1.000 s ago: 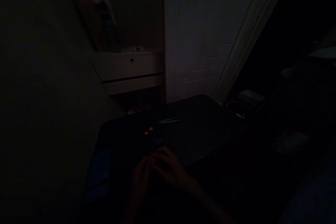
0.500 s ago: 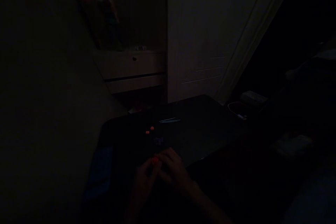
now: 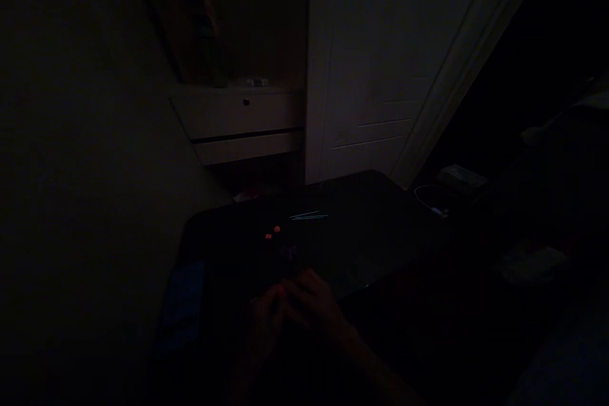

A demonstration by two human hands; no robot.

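Note:
In very dim light, my left hand (image 3: 264, 316) and my right hand (image 3: 314, 298) meet over the near part of a dark table (image 3: 371, 222). Between their fingertips they pinch a small orange-red piece (image 3: 280, 290), mostly covered by the fingers, so its kind does not show. Just beyond the hands lie some small dark purplish pieces (image 3: 289, 254). Farther off are two small orange-red pieces, one squarish (image 3: 268, 236) and one rounder (image 3: 276, 229). Several thin pale-blue sticks (image 3: 309, 216) rest behind them.
A flat dark-blue item (image 3: 183, 298) lies at the table's left side. Past the far edge stand a drawer unit (image 3: 252, 115) and a pale panelled door (image 3: 366, 76). To the right, a white cable (image 3: 425, 195) and a pale box (image 3: 461, 176) sit beyond the table.
The view has shifted slightly. Both hands stay together at the same place, and less of the orange-red piece shows between the fingers now.

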